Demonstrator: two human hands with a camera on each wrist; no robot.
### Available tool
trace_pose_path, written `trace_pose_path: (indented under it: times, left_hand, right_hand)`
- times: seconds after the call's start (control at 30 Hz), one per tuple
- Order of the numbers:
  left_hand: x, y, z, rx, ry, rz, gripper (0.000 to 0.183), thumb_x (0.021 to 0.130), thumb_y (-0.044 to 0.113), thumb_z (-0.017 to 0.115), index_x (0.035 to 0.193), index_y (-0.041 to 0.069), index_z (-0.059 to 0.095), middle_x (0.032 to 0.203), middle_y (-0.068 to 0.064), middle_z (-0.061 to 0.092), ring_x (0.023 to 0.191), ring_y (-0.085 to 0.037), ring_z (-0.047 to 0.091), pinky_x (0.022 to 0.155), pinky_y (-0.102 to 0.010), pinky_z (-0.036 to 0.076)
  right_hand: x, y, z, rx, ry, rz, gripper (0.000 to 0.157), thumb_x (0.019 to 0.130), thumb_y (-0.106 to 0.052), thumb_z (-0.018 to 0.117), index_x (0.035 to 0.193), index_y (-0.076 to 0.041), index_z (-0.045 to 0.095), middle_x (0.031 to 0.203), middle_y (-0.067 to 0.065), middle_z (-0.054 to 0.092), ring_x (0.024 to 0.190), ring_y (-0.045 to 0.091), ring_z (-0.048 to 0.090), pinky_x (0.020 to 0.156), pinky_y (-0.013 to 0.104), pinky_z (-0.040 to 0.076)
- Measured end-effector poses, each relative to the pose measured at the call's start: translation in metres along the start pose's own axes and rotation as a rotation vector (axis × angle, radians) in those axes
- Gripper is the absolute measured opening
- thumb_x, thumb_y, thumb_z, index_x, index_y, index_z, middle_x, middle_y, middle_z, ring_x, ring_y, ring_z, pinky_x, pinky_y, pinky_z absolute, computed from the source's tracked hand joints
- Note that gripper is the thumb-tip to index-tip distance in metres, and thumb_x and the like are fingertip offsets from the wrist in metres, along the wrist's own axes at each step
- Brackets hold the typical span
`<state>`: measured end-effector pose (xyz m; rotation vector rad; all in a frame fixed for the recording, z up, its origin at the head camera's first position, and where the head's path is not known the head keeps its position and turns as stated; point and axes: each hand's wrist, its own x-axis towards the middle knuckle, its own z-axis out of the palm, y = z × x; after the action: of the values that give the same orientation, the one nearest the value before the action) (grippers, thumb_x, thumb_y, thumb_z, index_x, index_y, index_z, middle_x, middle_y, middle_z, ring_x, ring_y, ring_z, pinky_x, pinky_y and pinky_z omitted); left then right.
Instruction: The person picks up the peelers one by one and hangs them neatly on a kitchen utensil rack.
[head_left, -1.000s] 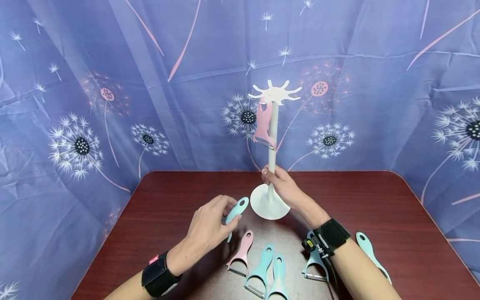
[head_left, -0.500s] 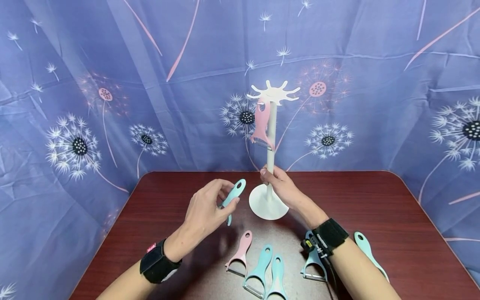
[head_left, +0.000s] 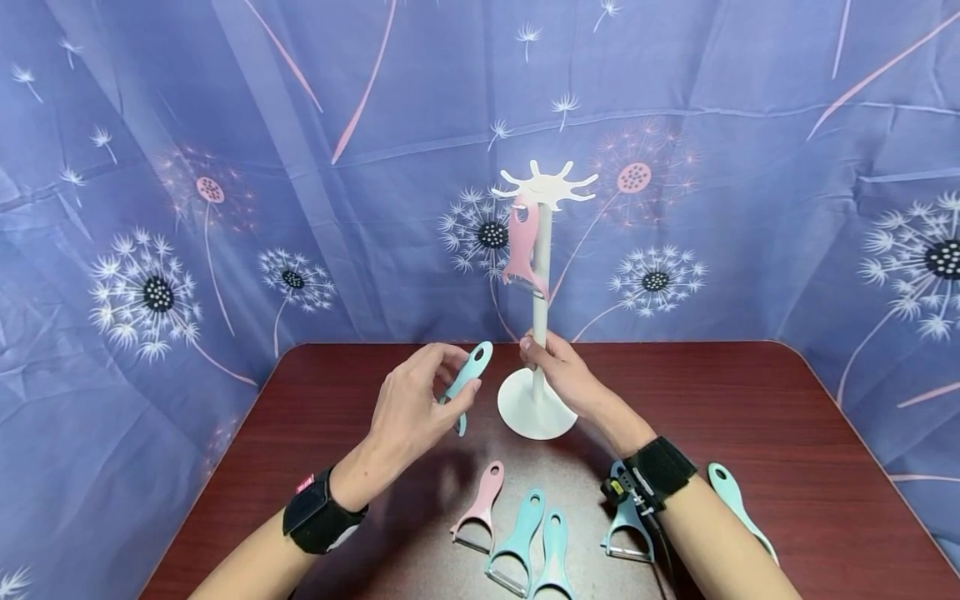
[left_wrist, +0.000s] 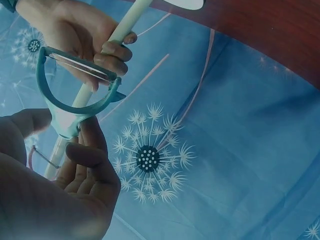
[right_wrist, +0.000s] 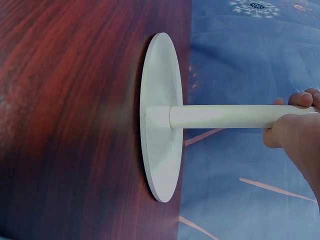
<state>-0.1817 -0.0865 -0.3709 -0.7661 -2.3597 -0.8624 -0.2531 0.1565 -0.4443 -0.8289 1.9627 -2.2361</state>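
Note:
My left hand (head_left: 416, 400) pinches a light blue peeler (head_left: 471, 372) above the table, its holed handle end pointing up and to the right. In the left wrist view the head of that peeler (left_wrist: 67, 112) and its metal blade face the camera. My right hand (head_left: 566, 371) grips the pole of a white stand (head_left: 540, 317) a little above its round base, which rests on the table. Spreading prongs top the stand, and a pink peeler (head_left: 522, 242) hangs from one by its handle hole. The right wrist view shows the base (right_wrist: 162, 150) and the fingers round the pole.
On the table (head_left: 360, 375) in front of the stand lie a pink peeler (head_left: 486, 496) and two turquoise peelers (head_left: 527, 525), side by side. A blue peeler (head_left: 628, 521) is partly under my right wrist. A mint peeler (head_left: 738, 504) lies beyond that forearm. A patterned cloth hangs behind.
My left hand has risen with the light blue peeler, away from the table and level with the right hand. The right hand keeps its grip on the pole.

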Motion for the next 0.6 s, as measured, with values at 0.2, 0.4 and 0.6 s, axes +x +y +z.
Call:
trace_pose_path:
  times: [0.2,0.4,0.6]
  left_hand:
    - [0.007,0.001,-0.003,-0.012,0.023,0.016,0.031,0.084,0.033,0.073,0.107,0.016,0.064,0.094,0.011,0.061,0.075,-0.002,0.059,0.057,-0.022,0.047]
    - [0.015,0.003,-0.006,-0.048,0.054,0.024,0.029,0.084,0.031,0.073,0.106,0.016,0.064,0.093,0.012,0.061,0.074,0.0,0.058,0.053,-0.022,0.044]
    - [0.022,0.003,-0.007,-0.09,0.072,0.023,0.028,0.084,0.03,0.074,0.105,0.016,0.064,0.092,0.012,0.062,0.072,0.001,0.058,0.05,-0.023,0.043]
  right_hand:
    - [0.0,0.0,0.0,-0.013,-0.001,-0.004,0.027,0.106,-0.014,0.041,0.097,0.012,0.041,0.082,0.018,0.032,0.084,0.04,0.028,0.079,0.04,0.033]
    - [0.001,0.002,-0.002,-0.032,0.014,-0.001,0.027,0.106,-0.016,0.043,0.096,0.009,0.042,0.082,0.018,0.034,0.085,0.042,0.028,0.079,0.046,0.031]
    - [0.001,0.003,-0.003,-0.036,0.016,0.0,0.025,0.106,-0.017,0.043,0.096,0.006,0.044,0.082,0.022,0.032,0.081,0.029,0.037,0.079,0.041,0.033]
